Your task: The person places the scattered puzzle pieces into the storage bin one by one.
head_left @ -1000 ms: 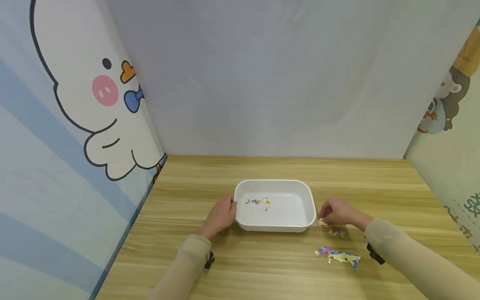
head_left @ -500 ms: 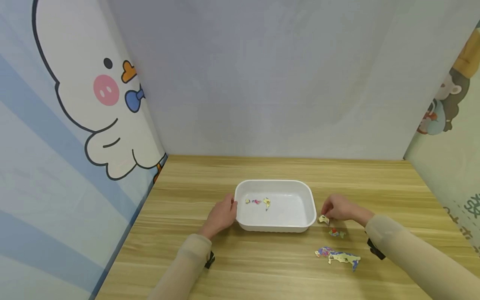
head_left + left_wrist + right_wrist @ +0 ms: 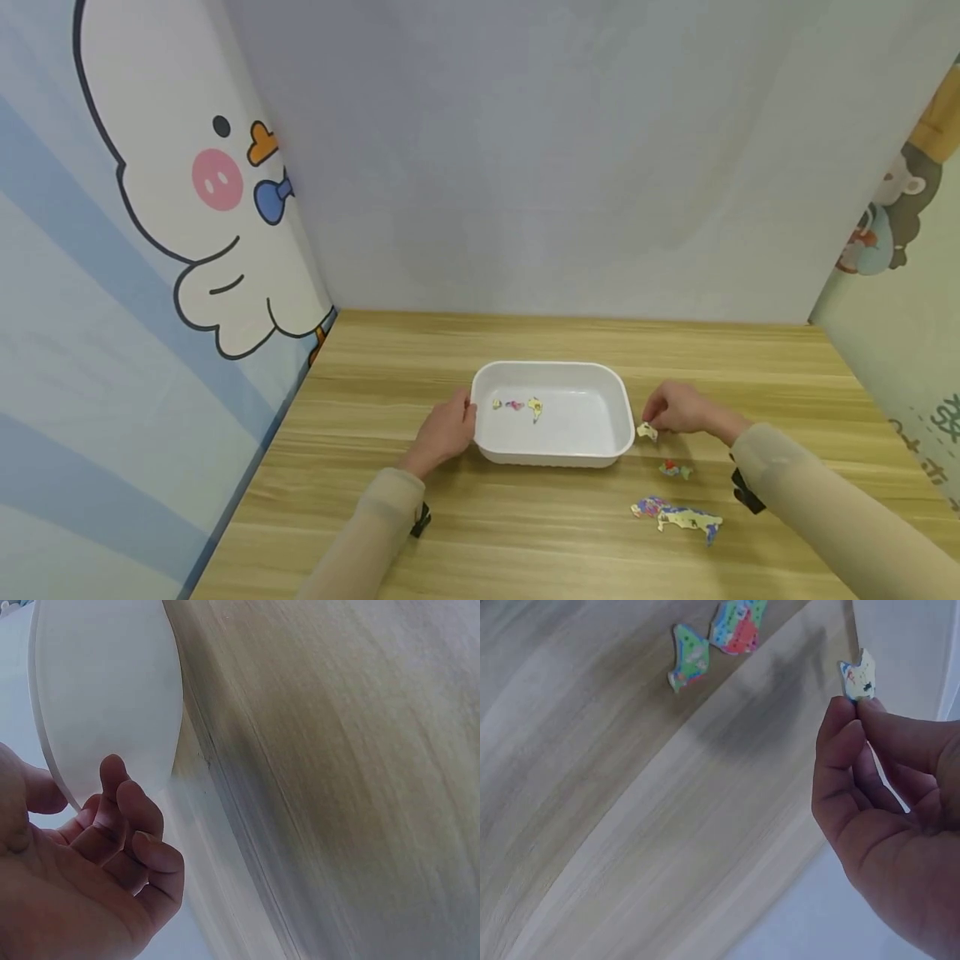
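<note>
A white rectangular plastic tray (image 3: 555, 459) stands mid-table with three small printed pieces (image 3: 535, 407) on its floor. My left hand (image 3: 444, 429) holds its left rim; in the left wrist view the thumb is inside the edge and curled fingers (image 3: 150, 814) lie against the outer wall. Beside the tray's right end, my right hand (image 3: 678, 407) pinches a small cream puzzle piece (image 3: 860, 676) between thumb and fingertips. The right wrist view shows blue and red marks on that piece and a shadow on the table below.
Nearer me than the right hand lie a green piece (image 3: 691, 658) and a red-and-blue piece (image 3: 739, 627). Closer to the front are a purple-patterned piece (image 3: 651, 506) and a longer yellow-and-blue piece (image 3: 688, 518). A pale curtain (image 3: 555, 167) hangs behind the wooden table (image 3: 375, 350).
My right hand has moved slightly away from me and up with the cream puzzle piece pinched in it. The left hand keeps its hold on the tray.
</note>
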A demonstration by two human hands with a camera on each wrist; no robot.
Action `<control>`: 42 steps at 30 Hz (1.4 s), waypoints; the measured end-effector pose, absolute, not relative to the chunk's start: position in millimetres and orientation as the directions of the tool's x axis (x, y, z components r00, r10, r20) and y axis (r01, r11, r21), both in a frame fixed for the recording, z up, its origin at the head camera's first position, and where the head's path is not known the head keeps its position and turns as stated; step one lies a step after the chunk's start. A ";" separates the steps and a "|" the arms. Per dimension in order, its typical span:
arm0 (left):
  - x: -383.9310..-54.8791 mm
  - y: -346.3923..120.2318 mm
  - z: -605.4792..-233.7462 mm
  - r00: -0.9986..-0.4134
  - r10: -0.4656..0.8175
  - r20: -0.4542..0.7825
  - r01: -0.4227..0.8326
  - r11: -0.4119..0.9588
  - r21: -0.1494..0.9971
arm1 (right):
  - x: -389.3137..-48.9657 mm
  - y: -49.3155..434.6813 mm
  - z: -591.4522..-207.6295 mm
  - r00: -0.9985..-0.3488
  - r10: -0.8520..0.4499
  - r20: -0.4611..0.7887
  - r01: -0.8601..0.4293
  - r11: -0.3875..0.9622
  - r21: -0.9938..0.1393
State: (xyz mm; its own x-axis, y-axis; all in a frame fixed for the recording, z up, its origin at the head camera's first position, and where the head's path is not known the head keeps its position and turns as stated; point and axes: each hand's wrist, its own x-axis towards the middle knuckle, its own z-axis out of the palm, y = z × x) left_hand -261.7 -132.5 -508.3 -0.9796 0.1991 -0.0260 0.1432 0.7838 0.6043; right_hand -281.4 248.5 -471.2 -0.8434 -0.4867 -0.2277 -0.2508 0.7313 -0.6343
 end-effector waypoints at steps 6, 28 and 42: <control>-262.1 -132.3 -509.0 -0.979 0.201 -0.022 0.148 0.784 0.603 | -284.3 252.4 -465.8 -0.856 -0.451 -0.253 -0.201 0.741 -0.641; -261.3 -133.3 -506.1 -0.977 0.213 -0.023 0.156 0.784 0.601 | -288.6 260.0 -454.4 -0.876 -0.416 -0.245 -0.217 0.792 -0.571; -262.5 -133.2 -506.8 -0.978 0.205 -0.043 0.139 0.789 0.599 | -287.9 260.8 -455.8 -0.885 -0.404 -0.232 -0.216 0.797 -0.563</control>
